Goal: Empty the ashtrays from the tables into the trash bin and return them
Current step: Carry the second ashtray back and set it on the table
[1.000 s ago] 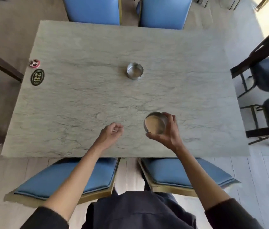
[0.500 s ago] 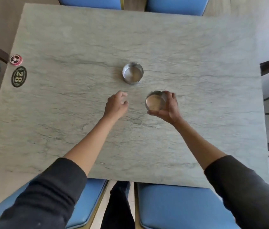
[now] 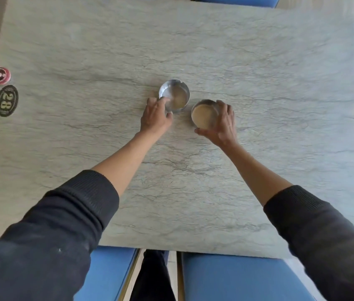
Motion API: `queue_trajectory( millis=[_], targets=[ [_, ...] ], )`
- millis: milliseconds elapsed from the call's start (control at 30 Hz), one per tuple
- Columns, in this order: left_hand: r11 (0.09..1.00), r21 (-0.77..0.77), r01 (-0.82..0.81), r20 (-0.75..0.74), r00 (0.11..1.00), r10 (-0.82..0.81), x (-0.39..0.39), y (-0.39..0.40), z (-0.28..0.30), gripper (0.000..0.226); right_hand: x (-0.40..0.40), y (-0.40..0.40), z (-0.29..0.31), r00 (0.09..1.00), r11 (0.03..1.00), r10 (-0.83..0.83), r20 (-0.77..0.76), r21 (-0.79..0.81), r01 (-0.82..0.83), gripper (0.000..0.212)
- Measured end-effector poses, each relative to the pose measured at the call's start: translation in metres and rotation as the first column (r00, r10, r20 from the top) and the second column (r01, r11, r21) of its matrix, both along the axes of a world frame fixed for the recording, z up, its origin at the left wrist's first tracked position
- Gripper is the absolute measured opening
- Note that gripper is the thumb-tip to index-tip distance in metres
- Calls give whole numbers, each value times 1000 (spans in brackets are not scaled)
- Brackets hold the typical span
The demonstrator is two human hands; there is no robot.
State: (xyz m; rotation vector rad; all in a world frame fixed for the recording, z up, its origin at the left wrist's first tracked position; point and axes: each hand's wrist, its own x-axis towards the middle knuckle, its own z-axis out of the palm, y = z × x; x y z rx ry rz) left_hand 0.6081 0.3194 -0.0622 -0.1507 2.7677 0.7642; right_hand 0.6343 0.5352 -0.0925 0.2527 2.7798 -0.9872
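Ashtray no. 2 [image 3: 174, 94], round steel w/ notched rim, sits mid-table on the marble table [image 3: 63, 148]; inside looks dull w/ a pale film, contents too blurred to tell. Left hand [image 3: 154, 117] has come fwd from the near edge over the last sec and now has fingertips on its near-left rim, thumb at the near side: pinch closing, not lifted yet. Right hand [image 3: 219, 122] still wraps the carried ashtray [image 3: 204, 114], tilted, tan inside, now just right of the other, nearly touching. Means pickup of the 2nd is under way, prob. both go to the bin together; no bin in view. Far left edge: oval "28" tag [image 3: 6, 100], red disc [image 3: 1, 75].
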Motion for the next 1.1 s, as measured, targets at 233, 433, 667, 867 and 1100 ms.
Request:
queue_trajectory(
  millis=[233, 433, 667, 867, 1100],
  targets=[
    [999, 42, 27, -44, 999, -25, 3, -15, -7, 35, -24, -4, -1, 999, 999, -50, 21, 13, 50, 116],
    [997, 76, -25, -68, 997, 30, 8, -23, -12, 33, -37, -12, 3, 999, 999, -45, 17, -14, 45, 114],
    [995, 74, -66, -112, 991, 74, 4, -36, -11, 39, -42, -29, 6, 999, 997, -41, 4, -72, 42, 101],
    [992, 91, -84, -109, 990, 94, -3, -40, -8, 44, -48, -37, 8, 999, 996, -41, 4, -78, 42, 98],
    [993, 87, -86, -109, 989, 95, -8, -43, -10, 45, -53, -40, 6, 999, 996, -42, 12, -78, 43, 98]
  ],
)
